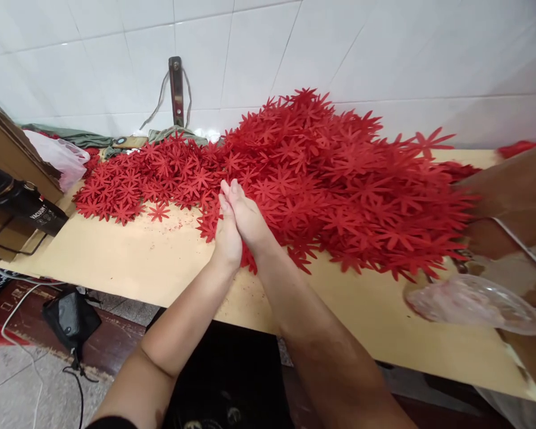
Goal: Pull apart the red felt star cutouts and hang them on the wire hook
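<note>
Two hands, left hand (227, 229) and right hand (246, 215), press flat palm to palm, holding nothing visible, at the near edge of one flower pile (321, 179), too many to count, on one table (129, 256).

Bright, even light; edges warped, perhaps blurred.

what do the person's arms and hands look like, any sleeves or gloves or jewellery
Both hands are bare: no gloves, and no rings or watch show on the left hand or the right hand. The forearms are uncovered up to the elbows. A dark sleeve edge shows at the upper left arm; the right arm leaves the picture with no sleeve in view.
</note>
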`<action>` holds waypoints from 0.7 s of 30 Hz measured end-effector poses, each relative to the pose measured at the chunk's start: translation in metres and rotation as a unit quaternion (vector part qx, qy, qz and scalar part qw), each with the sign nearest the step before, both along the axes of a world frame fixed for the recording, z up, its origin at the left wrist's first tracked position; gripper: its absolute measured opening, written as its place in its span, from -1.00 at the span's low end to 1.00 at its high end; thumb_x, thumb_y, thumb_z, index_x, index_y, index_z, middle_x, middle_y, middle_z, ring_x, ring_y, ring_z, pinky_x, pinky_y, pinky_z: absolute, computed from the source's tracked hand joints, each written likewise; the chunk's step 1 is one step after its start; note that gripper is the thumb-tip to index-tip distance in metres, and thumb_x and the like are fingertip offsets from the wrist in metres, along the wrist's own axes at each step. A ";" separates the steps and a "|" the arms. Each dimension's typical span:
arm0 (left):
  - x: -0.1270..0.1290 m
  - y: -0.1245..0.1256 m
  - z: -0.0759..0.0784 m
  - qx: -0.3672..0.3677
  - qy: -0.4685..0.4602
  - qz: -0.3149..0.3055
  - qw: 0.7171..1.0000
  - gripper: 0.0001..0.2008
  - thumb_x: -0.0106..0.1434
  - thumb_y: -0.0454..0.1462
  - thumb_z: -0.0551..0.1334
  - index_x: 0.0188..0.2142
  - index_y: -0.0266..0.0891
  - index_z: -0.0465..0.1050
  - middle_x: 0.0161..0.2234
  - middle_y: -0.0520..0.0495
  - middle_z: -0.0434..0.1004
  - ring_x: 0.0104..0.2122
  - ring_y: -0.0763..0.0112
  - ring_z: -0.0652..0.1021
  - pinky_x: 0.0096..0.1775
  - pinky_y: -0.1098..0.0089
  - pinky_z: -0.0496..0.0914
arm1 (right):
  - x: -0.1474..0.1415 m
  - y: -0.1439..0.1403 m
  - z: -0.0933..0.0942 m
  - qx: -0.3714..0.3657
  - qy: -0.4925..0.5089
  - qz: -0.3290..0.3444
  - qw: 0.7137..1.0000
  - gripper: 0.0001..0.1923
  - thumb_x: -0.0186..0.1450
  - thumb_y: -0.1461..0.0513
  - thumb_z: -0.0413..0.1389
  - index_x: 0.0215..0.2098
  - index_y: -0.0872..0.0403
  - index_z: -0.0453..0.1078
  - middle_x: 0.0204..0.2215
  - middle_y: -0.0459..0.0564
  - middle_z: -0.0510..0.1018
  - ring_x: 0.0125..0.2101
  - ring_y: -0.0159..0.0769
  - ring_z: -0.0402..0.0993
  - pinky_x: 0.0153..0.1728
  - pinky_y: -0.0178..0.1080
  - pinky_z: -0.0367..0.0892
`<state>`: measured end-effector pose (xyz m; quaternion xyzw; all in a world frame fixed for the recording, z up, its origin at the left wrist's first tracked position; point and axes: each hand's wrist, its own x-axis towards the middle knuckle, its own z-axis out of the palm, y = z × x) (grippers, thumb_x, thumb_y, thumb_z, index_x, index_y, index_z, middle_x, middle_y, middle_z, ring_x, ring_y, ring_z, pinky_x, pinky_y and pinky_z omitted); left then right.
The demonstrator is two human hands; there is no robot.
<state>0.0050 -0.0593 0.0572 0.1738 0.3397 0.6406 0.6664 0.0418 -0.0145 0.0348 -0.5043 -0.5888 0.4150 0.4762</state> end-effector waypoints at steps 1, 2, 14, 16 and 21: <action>-0.003 0.001 0.003 0.023 -0.006 -0.005 1.000 -0.53 0.40 -0.09 -0.18 0.15 -0.12 0.28 0.26 0.10 0.23 0.30 0.56 0.16 0.26 0.53 0.05 | 0.001 0.002 -0.003 0.018 -0.015 -0.010 1.000 -0.15 0.23 -0.28 -0.26 0.24 0.06 0.22 0.36 0.02 -0.02 0.37 -0.15 -0.24 0.35 0.01 -0.30; -0.008 0.002 0.005 0.040 -0.018 -0.013 0.999 -0.47 0.39 -0.04 -0.20 0.14 -0.19 0.30 0.24 0.02 0.27 0.29 0.51 0.20 0.25 0.50 0.10 | 0.001 0.000 -0.007 0.046 -0.032 -0.014 0.998 -0.17 0.25 -0.26 -0.25 0.25 0.06 0.20 0.36 0.02 -0.03 0.38 -0.16 -0.27 0.35 0.02 -0.32; 0.007 -0.005 -0.011 0.082 -0.021 -0.017 0.996 -0.53 0.38 -0.11 -0.17 0.10 -0.06 0.36 0.15 0.07 0.39 0.28 0.49 0.22 0.25 0.43 0.14 | -0.004 -0.015 0.004 0.137 -0.030 0.011 0.990 -0.36 0.25 -0.15 -0.05 0.19 -0.05 0.29 0.36 -0.06 -0.04 0.38 -0.14 -0.28 0.32 0.13 -0.20; 0.001 -0.001 -0.007 0.066 -0.028 -0.039 0.997 -0.53 0.38 -0.07 -0.14 0.05 -0.14 0.40 0.11 0.02 0.44 0.26 0.44 0.25 0.25 0.38 0.16 | 0.001 0.001 -0.001 0.110 -0.037 -0.026 0.993 -0.27 0.20 -0.21 -0.02 0.19 0.01 0.29 0.36 0.00 -0.04 0.38 -0.11 -0.28 0.32 0.13 -0.24; -0.020 0.015 -0.003 -0.004 -0.041 -0.009 0.999 -0.37 0.31 0.12 -0.17 -0.07 -0.26 0.43 0.09 -0.15 0.44 0.23 0.28 0.30 0.18 0.36 0.26 | 0.000 -0.016 -0.026 0.122 -0.050 -0.006 0.991 -0.21 0.26 -0.22 -0.18 0.28 0.07 0.15 0.34 0.07 0.04 0.37 -0.13 -0.23 0.34 0.09 -0.23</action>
